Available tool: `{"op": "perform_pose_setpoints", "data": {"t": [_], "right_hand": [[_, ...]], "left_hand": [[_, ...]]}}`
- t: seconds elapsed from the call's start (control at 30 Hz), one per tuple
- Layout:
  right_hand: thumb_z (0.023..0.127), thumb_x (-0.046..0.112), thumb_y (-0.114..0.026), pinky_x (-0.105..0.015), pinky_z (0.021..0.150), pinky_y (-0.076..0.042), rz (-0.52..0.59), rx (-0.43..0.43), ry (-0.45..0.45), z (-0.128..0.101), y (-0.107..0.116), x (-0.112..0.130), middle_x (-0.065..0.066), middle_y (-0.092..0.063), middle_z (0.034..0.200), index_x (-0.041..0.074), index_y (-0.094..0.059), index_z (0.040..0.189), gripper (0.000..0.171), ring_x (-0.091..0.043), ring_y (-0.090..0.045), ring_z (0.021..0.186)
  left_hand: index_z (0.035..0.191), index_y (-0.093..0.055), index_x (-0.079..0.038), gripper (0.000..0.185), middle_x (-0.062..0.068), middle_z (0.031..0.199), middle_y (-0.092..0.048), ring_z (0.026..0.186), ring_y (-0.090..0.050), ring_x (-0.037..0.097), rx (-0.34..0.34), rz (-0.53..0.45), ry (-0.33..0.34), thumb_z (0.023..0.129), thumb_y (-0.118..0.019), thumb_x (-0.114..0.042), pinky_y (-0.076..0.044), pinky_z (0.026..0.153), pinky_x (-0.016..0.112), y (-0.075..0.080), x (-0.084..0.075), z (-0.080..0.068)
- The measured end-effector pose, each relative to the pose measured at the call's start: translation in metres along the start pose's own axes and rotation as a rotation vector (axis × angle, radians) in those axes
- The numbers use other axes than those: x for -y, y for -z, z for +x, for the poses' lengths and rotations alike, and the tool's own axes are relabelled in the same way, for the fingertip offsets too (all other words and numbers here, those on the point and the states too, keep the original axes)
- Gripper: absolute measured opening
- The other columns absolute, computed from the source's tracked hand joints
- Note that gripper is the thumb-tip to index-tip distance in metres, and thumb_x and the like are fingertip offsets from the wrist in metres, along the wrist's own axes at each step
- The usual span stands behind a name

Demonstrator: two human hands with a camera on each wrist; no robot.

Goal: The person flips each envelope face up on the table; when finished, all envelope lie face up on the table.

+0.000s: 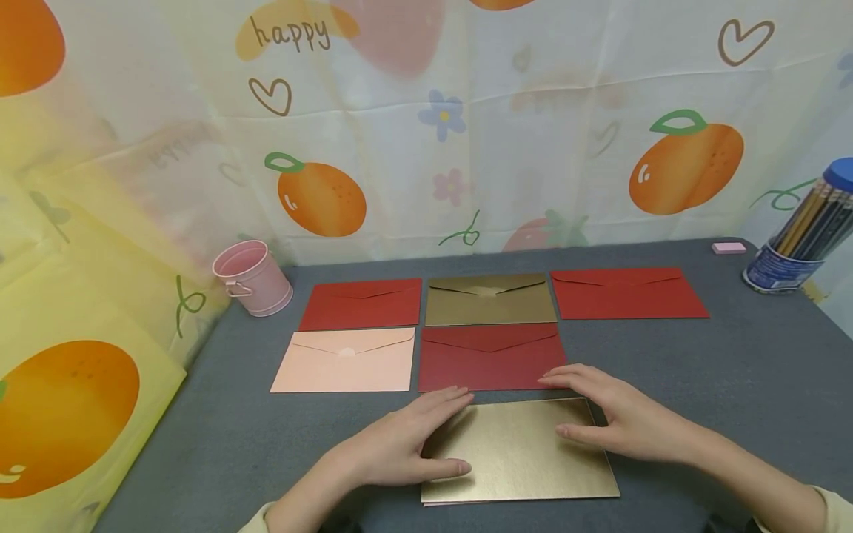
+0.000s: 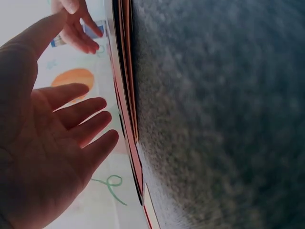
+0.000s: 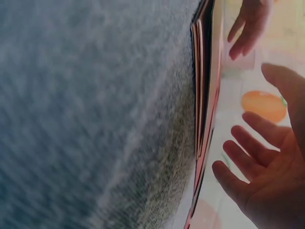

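A gold envelope (image 1: 520,451) tops a small stack near the front of the grey table (image 1: 733,370). My left hand (image 1: 445,433) lies at the stack's left edge with its fingers straight and its thumb on the gold face. My right hand (image 1: 566,403) is spread at the far right corner. In the left wrist view the left hand (image 2: 71,129) is open beside the stack's edge (image 2: 126,95). The right wrist view shows the right hand (image 3: 257,162) open next to the same edge (image 3: 202,95). Whether the palms touch the stack is unclear.
Beyond the stack lie a pink envelope (image 1: 346,360) and a dark red envelope (image 1: 489,357). Behind them are a red envelope (image 1: 363,303), a gold envelope (image 1: 489,300) and another red envelope (image 1: 626,294). A pink bucket (image 1: 253,277) stands back left, a pencil cup (image 1: 800,229) and a pink eraser (image 1: 728,248) back right.
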State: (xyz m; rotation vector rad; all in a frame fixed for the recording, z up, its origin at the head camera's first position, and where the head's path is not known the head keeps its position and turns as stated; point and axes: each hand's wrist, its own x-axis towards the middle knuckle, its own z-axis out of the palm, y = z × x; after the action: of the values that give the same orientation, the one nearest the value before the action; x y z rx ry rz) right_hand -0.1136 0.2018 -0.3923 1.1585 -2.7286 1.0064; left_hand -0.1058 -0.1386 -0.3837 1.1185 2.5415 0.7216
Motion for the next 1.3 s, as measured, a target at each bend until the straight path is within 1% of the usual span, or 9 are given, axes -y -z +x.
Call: {"op": "perform_pose_setpoints", "data": {"t": [0.13, 0.3, 0.43, 0.57, 0.63, 0.7, 0.83, 1.03, 1.3], "right_hand": [[0.090, 0.044, -0.068, -0.035, 0.094, -0.048, -0.017, 0.088, 0.012, -0.003, -0.003, 0.005, 0.009, -0.047, 0.141, 0.021, -0.048, 0.142, 0.059, -0.008, -0.046, 0.125], [0.088, 0.052, -0.067, -0.039, 0.097, -0.046, -0.072, 0.168, 0.042, -0.008, -0.006, 0.009, 0.003, -0.039, 0.150, 0.021, -0.041, 0.148, 0.072, -0.014, -0.041, 0.133], [0.086, 0.057, -0.065, -0.044, 0.098, -0.044, -0.131, 0.207, 0.107, -0.011, -0.008, 0.011, -0.003, -0.032, 0.156, 0.018, -0.033, 0.152, 0.084, -0.021, -0.035, 0.139], [0.085, 0.061, -0.065, -0.048, 0.100, -0.041, -0.134, 0.246, 0.111, -0.013, -0.009, 0.012, -0.003, -0.027, 0.158, 0.018, -0.027, 0.155, 0.091, -0.024, -0.031, 0.141], [0.084, 0.061, -0.064, -0.043, 0.106, -0.035, -0.127, 0.257, 0.108, -0.014, -0.009, 0.011, -0.003, -0.026, 0.159, 0.018, -0.025, 0.155, 0.092, -0.024, -0.029, 0.142], [0.084, 0.061, -0.065, -0.032, 0.113, -0.024, -0.116, 0.263, 0.116, -0.014, -0.010, 0.011, -0.004, -0.025, 0.159, 0.017, -0.024, 0.156, 0.093, -0.024, -0.028, 0.143], [0.084, 0.060, -0.065, -0.012, 0.110, 0.000, -0.102, 0.262, 0.150, -0.014, -0.011, 0.009, -0.008, -0.025, 0.159, 0.013, -0.023, 0.156, 0.095, -0.024, -0.026, 0.144], [0.083, 0.062, -0.066, -0.013, 0.111, 0.001, -0.128, 0.263, 0.174, -0.014, -0.011, 0.008, -0.009, -0.026, 0.158, 0.011, -0.023, 0.155, 0.098, -0.023, -0.026, 0.143], [0.084, 0.059, -0.067, -0.014, 0.111, 0.002, -0.112, 0.277, 0.176, -0.014, -0.011, 0.009, -0.010, -0.026, 0.158, 0.010, -0.022, 0.155, 0.098, -0.022, -0.025, 0.144]], "left_hand": [[0.154, -0.029, -0.014, 0.086, 0.003, 0.159, -0.026, 0.146, -0.022, 0.017, 0.058, 0.067, -0.051, 0.089, -0.056, -0.063, -0.029, 0.113, 0.039, -0.002, -0.002, -0.001], [0.154, -0.026, -0.011, 0.090, 0.006, 0.159, -0.024, 0.146, -0.022, 0.022, 0.101, 0.143, -0.120, 0.088, -0.056, -0.065, -0.027, 0.114, 0.038, -0.006, -0.003, -0.001], [0.156, -0.021, -0.011, 0.096, 0.008, 0.161, -0.019, 0.147, -0.016, 0.023, 0.141, 0.159, -0.127, 0.086, -0.058, -0.066, -0.022, 0.116, 0.041, -0.007, -0.003, -0.001], [0.156, -0.019, -0.010, 0.100, 0.010, 0.161, -0.015, 0.148, -0.014, 0.024, 0.153, 0.180, -0.132, 0.085, -0.060, -0.066, -0.021, 0.116, 0.041, -0.008, -0.002, -0.001], [0.156, -0.019, -0.009, 0.101, 0.010, 0.162, -0.014, 0.148, -0.014, 0.024, 0.149, 0.200, -0.135, 0.084, -0.061, -0.066, -0.021, 0.116, 0.040, -0.009, -0.001, -0.002], [0.156, -0.019, -0.009, 0.102, 0.011, 0.162, -0.014, 0.148, -0.013, 0.024, 0.146, 0.216, -0.138, 0.084, -0.062, -0.066, -0.020, 0.117, 0.039, -0.009, -0.001, -0.002], [0.156, -0.019, -0.009, 0.103, 0.011, 0.162, -0.014, 0.148, -0.013, 0.024, 0.148, 0.229, -0.144, 0.082, -0.065, -0.065, -0.019, 0.117, 0.038, -0.009, -0.001, -0.002], [0.156, -0.019, -0.009, 0.102, 0.012, 0.161, -0.014, 0.148, -0.014, 0.025, 0.151, 0.241, -0.149, 0.083, -0.066, -0.063, -0.020, 0.117, 0.037, -0.008, 0.000, -0.002], [0.156, -0.021, -0.009, 0.099, 0.011, 0.161, -0.016, 0.148, -0.015, 0.024, 0.144, 0.273, -0.150, 0.084, -0.064, -0.063, -0.020, 0.117, 0.036, -0.008, 0.000, -0.002]]}}
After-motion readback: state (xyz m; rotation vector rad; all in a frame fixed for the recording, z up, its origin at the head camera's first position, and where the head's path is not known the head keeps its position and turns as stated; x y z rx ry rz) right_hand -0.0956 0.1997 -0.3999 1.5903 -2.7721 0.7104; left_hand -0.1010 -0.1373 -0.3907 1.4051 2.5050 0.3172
